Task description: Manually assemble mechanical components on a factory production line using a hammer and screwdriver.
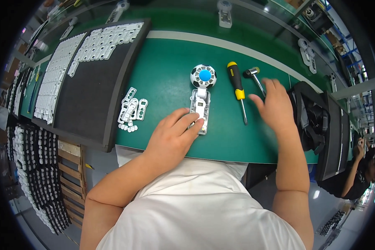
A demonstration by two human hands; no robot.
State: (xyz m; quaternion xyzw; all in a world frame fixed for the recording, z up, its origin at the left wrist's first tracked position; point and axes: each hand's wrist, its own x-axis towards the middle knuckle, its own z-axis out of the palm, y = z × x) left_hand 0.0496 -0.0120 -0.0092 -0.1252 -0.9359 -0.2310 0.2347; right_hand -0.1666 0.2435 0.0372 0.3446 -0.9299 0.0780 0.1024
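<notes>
A small hand-held fan [202, 89] lies on the green table [171, 79], its round black-and-white head with a blue hub pointing away from me and its white handle opened up. My left hand [173, 135] rests on the lower end of that handle, fingertips pressing it to the table. My right hand [275, 104] hovers with fingers spread above the shaft of a small hammer [254, 77]. Between the fan and that hand lies a yellow-and-black screwdriver [237, 87], untouched.
A loose pile of white plastic shells [131, 110] lies left of the fan. A big black tray [98, 79] at the left holds rows of white parts. Black trays [333, 133] stand at the right edge. Another person [362, 171] works at the far right.
</notes>
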